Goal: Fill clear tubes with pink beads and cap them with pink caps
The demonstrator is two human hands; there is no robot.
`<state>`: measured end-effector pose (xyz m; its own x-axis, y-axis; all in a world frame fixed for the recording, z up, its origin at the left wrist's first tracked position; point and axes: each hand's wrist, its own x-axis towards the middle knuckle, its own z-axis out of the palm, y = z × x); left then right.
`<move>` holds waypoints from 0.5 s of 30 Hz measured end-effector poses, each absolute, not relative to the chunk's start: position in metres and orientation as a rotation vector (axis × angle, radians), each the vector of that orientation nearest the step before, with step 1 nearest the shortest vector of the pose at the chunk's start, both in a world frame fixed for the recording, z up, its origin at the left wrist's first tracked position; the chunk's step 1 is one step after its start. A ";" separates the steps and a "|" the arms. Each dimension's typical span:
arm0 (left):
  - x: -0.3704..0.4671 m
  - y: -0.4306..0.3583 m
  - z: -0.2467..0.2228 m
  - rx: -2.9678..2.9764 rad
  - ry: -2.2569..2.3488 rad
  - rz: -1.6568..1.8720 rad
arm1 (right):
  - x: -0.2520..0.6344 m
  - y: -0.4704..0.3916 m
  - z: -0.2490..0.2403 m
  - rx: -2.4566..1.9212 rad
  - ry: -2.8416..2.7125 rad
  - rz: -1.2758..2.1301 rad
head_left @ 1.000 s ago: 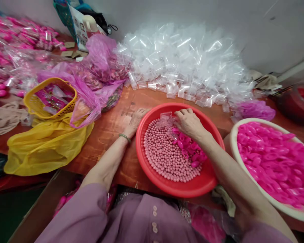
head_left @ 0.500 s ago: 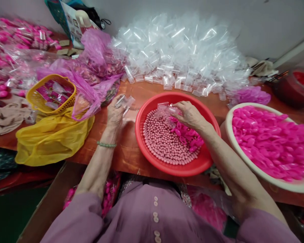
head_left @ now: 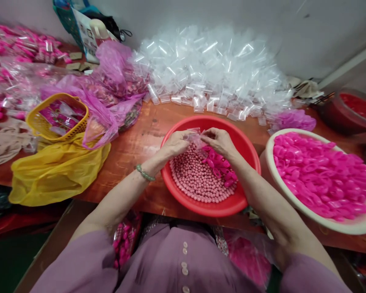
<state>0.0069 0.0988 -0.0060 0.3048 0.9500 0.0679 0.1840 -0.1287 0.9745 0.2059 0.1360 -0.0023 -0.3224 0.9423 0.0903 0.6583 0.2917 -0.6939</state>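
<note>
The left hand [head_left: 179, 143] and right hand [head_left: 218, 140] pinch small clear plastic pieces [head_left: 194, 134]. Pink round beads [head_left: 201, 179] lie below.

A green beaded bracelet [head_left: 145, 174] circles the wrist behind the fingers [head_left: 185, 136] of the left hand [head_left: 177, 143]; farther back, a mauve top [head_left: 158, 262] has loose sleeves [head_left: 79, 258] and pale round buttons [head_left: 184, 271] (mostly paired, rather neatly).

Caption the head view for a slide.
Left hand and right hand handle clear plastic pieces above pink beads in a red basin.
</note>
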 end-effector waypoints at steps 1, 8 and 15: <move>0.007 0.099 -0.004 1.470 1.074 0.930 | 0.207 0.137 -0.002 -1.452 -2.103 0.613; 0.010 0.090 0.020 1.049 1.065 0.797 | 0.198 0.117 0.022 -1.031 -2.130 0.889; 0.012 0.091 0.025 0.895 1.116 0.876 | 0.200 0.127 0.013 -1.191 -2.214 0.738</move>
